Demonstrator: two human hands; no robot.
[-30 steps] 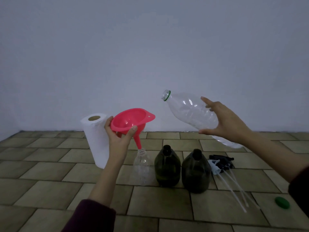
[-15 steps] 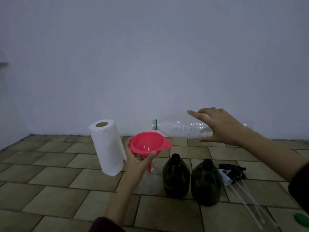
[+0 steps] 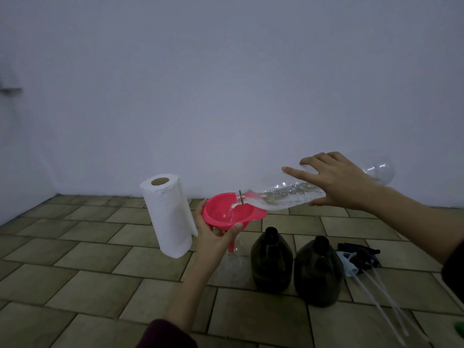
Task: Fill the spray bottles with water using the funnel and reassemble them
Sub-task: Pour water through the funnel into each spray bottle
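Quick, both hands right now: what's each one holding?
Left hand: grips the red funnel from below.
Right hand: holds the tilted clear water bottle, fingers curled over it.

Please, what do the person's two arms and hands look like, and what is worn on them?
Both hands, the left hand and the right hand, are bare: no gloves, rings or watch visible. Dark maroon sleeves are pushed up, baring the forearms.

- Tiled floor (image 3: pixel 82 295) fills the lower frame.
- Paper towel roll (image 3: pixel 167 214) upright, left of centre.
- Clear spray bottle (image 3: pixel 232 266) at centre.
- Two dark bottles (image 3: pixel 271 262) (image 3: pixel 318 272) just beside it, right.
- Spray heads (image 3: pixel 357 257) with long tubes, lower right.
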